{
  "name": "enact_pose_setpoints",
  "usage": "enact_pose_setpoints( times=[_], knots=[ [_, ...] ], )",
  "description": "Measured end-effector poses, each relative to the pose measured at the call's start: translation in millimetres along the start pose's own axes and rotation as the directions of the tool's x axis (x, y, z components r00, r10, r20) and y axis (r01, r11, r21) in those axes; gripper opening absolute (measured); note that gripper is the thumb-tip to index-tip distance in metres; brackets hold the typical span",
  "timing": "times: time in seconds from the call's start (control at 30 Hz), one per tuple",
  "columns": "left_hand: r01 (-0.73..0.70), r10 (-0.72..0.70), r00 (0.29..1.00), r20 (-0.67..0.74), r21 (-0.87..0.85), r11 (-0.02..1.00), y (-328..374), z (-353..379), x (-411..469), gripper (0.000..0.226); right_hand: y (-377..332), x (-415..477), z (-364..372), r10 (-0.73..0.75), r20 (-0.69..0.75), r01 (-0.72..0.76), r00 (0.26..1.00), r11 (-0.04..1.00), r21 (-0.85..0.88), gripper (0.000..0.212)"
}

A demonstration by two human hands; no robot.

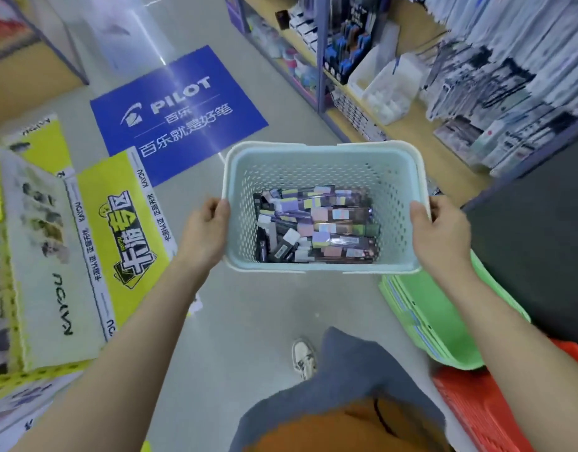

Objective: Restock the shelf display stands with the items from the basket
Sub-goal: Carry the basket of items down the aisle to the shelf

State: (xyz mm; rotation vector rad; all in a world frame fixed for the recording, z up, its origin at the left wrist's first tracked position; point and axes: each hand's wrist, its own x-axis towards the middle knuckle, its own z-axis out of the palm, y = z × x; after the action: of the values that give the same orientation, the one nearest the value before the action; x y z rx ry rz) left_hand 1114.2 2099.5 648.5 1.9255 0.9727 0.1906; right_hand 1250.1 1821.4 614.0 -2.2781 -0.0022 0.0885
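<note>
Clearly, both hands (209, 223) grip the perforated pale-blue basket (323, 158) of packets (317, 223).

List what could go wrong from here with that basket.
1. Both hands, left and right, grip the basket by its side rims in mid-air, so neither seems free to place stock; a one-handed reach could tip it.
2. The packs lie loose and piled toward the near side; a tilt might spill them.
3. The green crate and yellow boxes crowd the floor near the shoe, a possible trip hazard.
</note>
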Motion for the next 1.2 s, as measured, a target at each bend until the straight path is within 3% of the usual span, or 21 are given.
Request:
enact_pose_setpoints(
  times=[0.43, 0.67, 0.77, 0.97, 1.2],
  knots=[
    [-0.118, 0.085, 0.965, 0.246, 0.119, 0.986, 106, 73, 394, 0.019, -71, 278, 164, 0.226, -0.156, -0.217, 0.961, 0.973, 0.075, 0.026],
    [-0.17, 0.067, 0.92, 0.386, 0.239, 0.956, 143, 138, 562, 0.016, -70, 404, 223, 0.446, 0.009, -0.442, 0.895, 0.888, -0.128, 0.023],
    [-0.192, 0.049, 0.892, 0.45, 0.28, 0.941, 138, 182, 634, 0.017, -51, 445, 263, 0.511, 0.001, -0.505, 0.86, 0.849, -0.153, 0.024],
    [-0.234, -0.023, 0.833, 0.553, 0.39, 0.891, 98, 271, 774, 0.013, -16, 515, 358, 0.651, -0.058, -0.65, 0.757, 0.739, -0.179, 0.027],
    [-0.306, -0.043, 0.726, 0.686, 0.378, 0.873, 27, 390, 916, 0.016, 34, 591, 482, 0.816, -0.21, -0.843, 0.538, 0.517, -0.147, 0.038]
  ],
)
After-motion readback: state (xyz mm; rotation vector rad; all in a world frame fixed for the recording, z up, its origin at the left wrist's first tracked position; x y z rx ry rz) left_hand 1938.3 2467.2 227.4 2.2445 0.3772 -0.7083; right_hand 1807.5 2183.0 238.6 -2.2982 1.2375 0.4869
